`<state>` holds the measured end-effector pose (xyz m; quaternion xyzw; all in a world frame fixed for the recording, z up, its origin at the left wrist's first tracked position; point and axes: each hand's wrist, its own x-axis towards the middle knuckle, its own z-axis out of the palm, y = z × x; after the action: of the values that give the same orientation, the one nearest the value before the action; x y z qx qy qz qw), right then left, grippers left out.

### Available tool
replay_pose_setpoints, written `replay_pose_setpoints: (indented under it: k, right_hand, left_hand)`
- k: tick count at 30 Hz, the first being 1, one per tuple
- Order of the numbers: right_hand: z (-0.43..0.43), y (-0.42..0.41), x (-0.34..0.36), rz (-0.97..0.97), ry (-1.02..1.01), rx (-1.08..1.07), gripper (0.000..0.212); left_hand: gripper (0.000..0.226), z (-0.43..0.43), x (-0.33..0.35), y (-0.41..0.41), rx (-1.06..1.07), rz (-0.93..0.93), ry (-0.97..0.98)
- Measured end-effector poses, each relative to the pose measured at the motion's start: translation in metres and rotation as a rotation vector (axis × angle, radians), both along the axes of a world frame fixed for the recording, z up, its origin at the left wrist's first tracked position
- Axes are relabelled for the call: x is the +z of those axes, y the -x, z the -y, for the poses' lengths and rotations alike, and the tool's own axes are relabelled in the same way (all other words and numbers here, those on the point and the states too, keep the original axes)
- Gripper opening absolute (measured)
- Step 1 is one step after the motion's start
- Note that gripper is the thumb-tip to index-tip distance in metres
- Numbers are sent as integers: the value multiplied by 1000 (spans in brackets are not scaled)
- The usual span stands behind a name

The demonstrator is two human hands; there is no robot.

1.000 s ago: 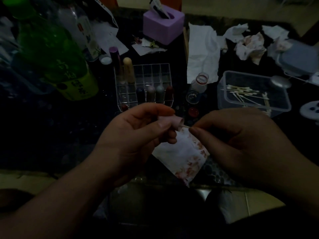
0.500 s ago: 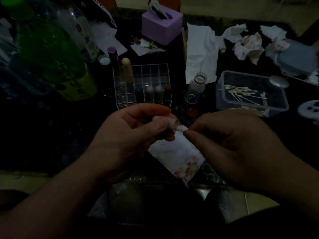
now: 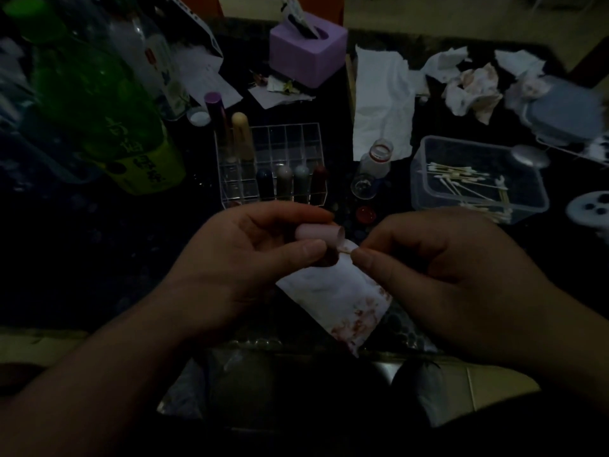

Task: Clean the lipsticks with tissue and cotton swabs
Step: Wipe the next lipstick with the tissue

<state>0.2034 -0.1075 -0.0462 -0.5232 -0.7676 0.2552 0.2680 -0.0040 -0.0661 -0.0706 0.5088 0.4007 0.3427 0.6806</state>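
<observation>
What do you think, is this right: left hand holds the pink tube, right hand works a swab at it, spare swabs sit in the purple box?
Only the box is wrong: the head view shows the spare swabs in the clear plastic tub. The rest stands.

Cotton swab (image 3: 346,253) at lipstick tube (image 3: 318,233) rim

— What sits on the dark table (image 3: 99,242)?
— A green bottle (image 3: 99,103) left, clear rack (image 3: 283,143) in the middle, purple box (image 3: 306,54) behind it; flat tissue (image 3: 382,103), crumpled tissues (image 3: 471,90) and plastic tub (image 3: 428,189) to the right.
</observation>
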Motion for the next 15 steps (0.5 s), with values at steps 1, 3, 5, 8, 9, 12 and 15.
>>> replay_pose_setpoints:
  k: [1, 3, 5, 8, 9, 12, 15]
  right_hand:
    - [0, -1, 0, 6, -8, 6, 17]
    - [0, -2, -1, 8, -7, 12, 17]
    - [0, -3, -1, 7, -8, 16, 16]
    - [-2, -3, -2, 36, -22, 24, 17]
    - [-3, -4, -3, 54, -33, 24, 16]
    - [-5, -5, -3, 112, -111, 16, 12]
    - [-6, -5, -4, 133, -195, 7, 8]
  left_hand:
    - [29, 0, 1, 0, -13, -22, -19]
    - [27, 1, 1, 1, -15, -41, -39]
    - [29, 1, 1, 1, -4, -43, -30]
    - [33, 1, 3, 1, 7, 1, 26]
    - [32, 1, 3, 1, 10, 27, 54]
    - [23, 1, 4, 2, -5, 77, 97]
    - [20, 1, 6, 1, 9, 72, 103]
